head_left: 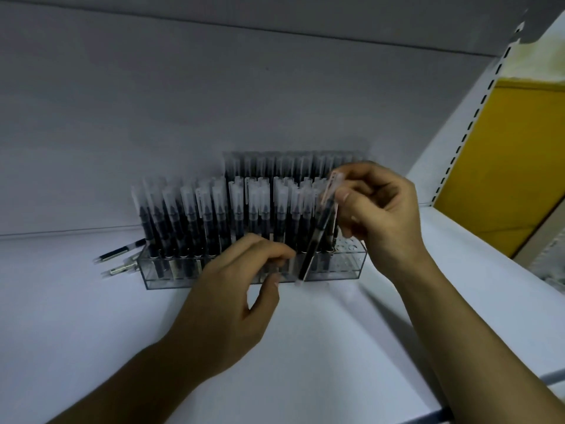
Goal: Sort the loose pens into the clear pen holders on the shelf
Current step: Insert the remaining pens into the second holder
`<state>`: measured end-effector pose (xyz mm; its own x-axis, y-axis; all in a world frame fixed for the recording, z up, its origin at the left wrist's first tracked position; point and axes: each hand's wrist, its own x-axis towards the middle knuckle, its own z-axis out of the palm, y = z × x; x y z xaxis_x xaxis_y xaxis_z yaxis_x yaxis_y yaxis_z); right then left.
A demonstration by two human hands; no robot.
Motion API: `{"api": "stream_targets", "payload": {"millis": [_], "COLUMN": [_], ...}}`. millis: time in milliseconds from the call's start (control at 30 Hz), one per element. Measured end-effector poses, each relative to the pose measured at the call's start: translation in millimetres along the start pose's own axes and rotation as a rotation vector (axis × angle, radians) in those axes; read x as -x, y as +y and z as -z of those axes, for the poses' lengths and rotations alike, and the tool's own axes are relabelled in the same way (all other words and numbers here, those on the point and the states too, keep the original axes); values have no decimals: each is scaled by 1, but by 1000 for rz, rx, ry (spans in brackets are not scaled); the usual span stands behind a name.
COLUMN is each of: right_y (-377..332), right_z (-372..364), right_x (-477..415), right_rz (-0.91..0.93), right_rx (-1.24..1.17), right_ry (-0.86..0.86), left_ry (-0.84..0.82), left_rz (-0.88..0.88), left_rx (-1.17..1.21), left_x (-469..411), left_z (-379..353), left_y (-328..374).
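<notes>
While the right hand (376, 209) pinches one pen (318, 237) at the nearly full clear holder (345, 269), left hand (241, 280) curled, contents unclear, two loose pens (122, 258) lie unsorted mid-left.

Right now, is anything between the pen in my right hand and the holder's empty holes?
Nothing covers the empty holes at the right of the holder. The pen tip seems low before its front wall, so the rim blocks it.

Pen holders (348, 264): clear glossy plastic, like acrylic. Pens (235, 209): frosted translucent plastic caps, dark smooth barrels. Shelf (91, 316): matt white, smooth, painted-metal look. Upright (477, 117): white slotted metal. Yellow panel (501, 166): matt
</notes>
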<state>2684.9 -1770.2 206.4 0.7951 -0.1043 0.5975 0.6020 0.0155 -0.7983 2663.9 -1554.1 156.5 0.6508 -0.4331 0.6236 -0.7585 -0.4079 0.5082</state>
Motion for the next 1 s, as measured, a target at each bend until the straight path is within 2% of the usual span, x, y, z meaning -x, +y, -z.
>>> {"api": "stream_targets", "payload": {"millis": [100, 200, 400, 867, 1000], "right_y": [-1, -1, 1, 5, 9], "right_z": [7, 13, 22, 20, 20], "right_x": [-6, -9, -11, -12, -11], "right_rz": [0, 27, 200, 230, 166], "right_rx": [-30, 42, 290, 508, 558], "right_ry": [140, 266, 429, 361, 279], "left_ry": [-63, -143, -214, -231, -248], "left_rz": [-20, -12, 0, -6, -20], "left_rx": [-200, -358, -492, -454, -419], "left_x": [1, 3, 5, 5, 5], "left_z": [0, -4, -6, -4, -4], "left_y": [0, 1, 2, -3, -4]}}
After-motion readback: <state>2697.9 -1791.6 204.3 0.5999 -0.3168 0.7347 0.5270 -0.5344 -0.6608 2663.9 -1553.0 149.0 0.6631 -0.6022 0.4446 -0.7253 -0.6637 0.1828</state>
